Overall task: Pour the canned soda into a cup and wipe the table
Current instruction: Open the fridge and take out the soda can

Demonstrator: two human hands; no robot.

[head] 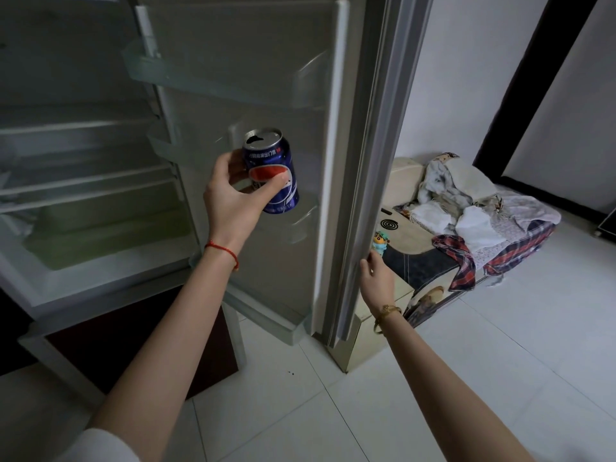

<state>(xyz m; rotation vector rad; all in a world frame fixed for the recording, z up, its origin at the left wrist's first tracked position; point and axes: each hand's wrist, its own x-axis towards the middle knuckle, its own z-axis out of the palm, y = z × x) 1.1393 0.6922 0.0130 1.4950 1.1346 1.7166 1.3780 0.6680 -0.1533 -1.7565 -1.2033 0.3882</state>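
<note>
Left hand [230,198] fingers [276,181] wrapped round upright can [275,175], beside door shelf; right hand [376,278] fingers curled on fridge door [366,161] edge.

An open fridge [100,161] fills nine o'clock; at three o'clock, pale floor tiles [466,361], white walls [450,78] and a clothes-heaped bed [483,228].

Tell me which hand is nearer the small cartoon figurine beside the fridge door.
Right. The right hand holds the fridge door edge just below the figurine; the left hand grips the soda can farther left.
</note>
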